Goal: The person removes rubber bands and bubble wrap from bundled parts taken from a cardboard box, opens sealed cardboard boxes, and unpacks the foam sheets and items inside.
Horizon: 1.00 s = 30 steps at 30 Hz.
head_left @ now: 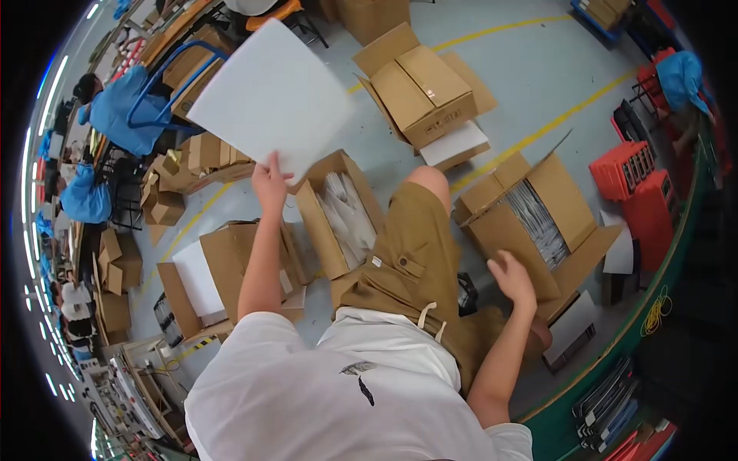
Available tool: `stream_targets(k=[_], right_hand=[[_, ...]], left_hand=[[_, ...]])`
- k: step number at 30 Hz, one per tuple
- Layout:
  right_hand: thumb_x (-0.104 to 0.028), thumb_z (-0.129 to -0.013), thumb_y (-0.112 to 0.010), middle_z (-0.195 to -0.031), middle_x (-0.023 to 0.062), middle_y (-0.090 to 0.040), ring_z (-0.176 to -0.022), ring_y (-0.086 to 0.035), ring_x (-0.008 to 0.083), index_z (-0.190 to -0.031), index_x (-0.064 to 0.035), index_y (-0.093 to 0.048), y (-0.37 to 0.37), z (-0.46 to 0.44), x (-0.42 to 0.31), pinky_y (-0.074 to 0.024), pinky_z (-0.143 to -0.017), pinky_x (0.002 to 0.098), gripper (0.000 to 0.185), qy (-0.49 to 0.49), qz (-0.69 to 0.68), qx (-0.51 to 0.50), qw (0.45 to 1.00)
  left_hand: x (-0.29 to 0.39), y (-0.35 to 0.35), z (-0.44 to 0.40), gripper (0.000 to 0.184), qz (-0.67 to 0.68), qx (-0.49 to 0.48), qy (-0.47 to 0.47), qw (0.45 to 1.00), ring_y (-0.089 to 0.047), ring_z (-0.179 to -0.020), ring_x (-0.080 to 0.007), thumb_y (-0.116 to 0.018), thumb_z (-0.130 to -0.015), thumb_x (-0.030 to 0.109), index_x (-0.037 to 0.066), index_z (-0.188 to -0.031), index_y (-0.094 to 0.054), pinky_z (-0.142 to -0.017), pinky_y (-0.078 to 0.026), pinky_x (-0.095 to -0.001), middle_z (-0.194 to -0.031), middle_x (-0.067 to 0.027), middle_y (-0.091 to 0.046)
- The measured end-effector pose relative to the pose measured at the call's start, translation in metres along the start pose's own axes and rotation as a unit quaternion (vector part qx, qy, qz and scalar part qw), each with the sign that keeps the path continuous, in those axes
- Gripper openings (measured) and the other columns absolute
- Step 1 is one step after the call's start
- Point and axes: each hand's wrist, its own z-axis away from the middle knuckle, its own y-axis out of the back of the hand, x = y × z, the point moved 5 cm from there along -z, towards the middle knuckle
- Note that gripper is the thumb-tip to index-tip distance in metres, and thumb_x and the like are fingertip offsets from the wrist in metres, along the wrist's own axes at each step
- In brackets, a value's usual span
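Note:
My left hand grips a large white flat sheet by its near corner and holds it up, out over the floor on the left. Below it stands an open carton with crumpled translucent wrapping inside. My right hand has its fingers apart and nothing in them. It hovers by the near side of another open carton, which is packed with rows of thin grey-silver items. Whether the right fingers touch the cardboard, I cannot tell.
A carton with raised flaps stands ahead on a white sheet. At left is an open carton with a white panel. Red crates and a green-edged bench flank the right. A person in blue sits left.

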Motion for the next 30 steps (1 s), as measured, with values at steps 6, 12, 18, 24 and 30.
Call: stream_targets(k=[6,12,18,24,30], right_hand=[[-0.036,-0.09,-0.065,-0.116,0.0221,-0.066,-0.102,-0.066,0.0329,-0.126,0.0003,-0.058,-0.063,0.007,0.024,-0.0508,-0.088,0.0381,0.052,-0.041,-0.073,-0.098,0.992],[-0.032,-0.094,-0.063,-0.108,0.0198,-0.069,-0.099,-0.066,0.0273,-0.122,0.003,-0.06,-0.094,0.04,0.076,-0.0504,-0.088,0.0361,0.045,-0.114,-0.03,-0.122,0.986],[-0.031,-0.096,-0.063,-0.104,0.0142,-0.07,-0.096,-0.064,0.0209,-0.121,0.003,-0.062,-0.116,0.054,0.113,-0.0495,-0.087,0.0333,0.043,-0.148,-0.156,-0.092,0.972],[-0.03,-0.097,-0.062,-0.102,0.0107,-0.069,-0.093,-0.062,0.0162,-0.12,0.0023,-0.063,-0.122,0.058,0.122,-0.0489,-0.085,0.0304,0.039,-0.159,-0.173,-0.099,0.967],[-0.029,-0.097,-0.062,-0.102,0.0111,-0.069,-0.093,-0.062,0.0163,-0.119,0.0022,-0.063,-0.122,0.056,0.119,-0.0489,-0.085,0.0306,0.038,-0.166,-0.169,-0.108,0.965]], left_hand=[[-0.093,0.039,0.034,0.035,-0.369,-0.108,0.162,0.909,-0.07,-0.064,-0.0319,-0.055,-0.099,0.029,-0.006,-0.103,-0.059,-0.057,-0.055,-0.0392,-0.086,-0.0231,-0.067],[-0.167,0.06,0.081,0.031,-0.557,-0.156,0.079,0.812,-0.068,-0.09,-0.0397,-0.054,-0.096,0.023,-0.005,-0.107,-0.06,-0.08,-0.053,-0.0495,-0.094,-0.0254,-0.068],[-0.266,0.062,0.11,0.034,-0.315,-0.247,0.237,0.885,-0.067,-0.079,-0.0407,-0.053,-0.096,0.026,-0.006,-0.104,-0.06,-0.073,-0.054,-0.0474,-0.095,-0.0293,-0.066],[-0.254,0.016,0.172,0.034,-0.428,-0.376,0.161,0.806,-0.067,-0.073,-0.042,-0.055,-0.096,0.027,-0.006,-0.102,-0.06,-0.069,-0.054,-0.0479,-0.088,-0.0304,-0.066],[-0.247,-0.044,0.157,0.023,-0.405,-0.231,0.072,0.882,-0.064,-0.085,-0.0481,-0.052,-0.092,0.019,-0.001,-0.101,-0.061,-0.076,-0.052,-0.0542,-0.087,-0.0289,-0.066]])
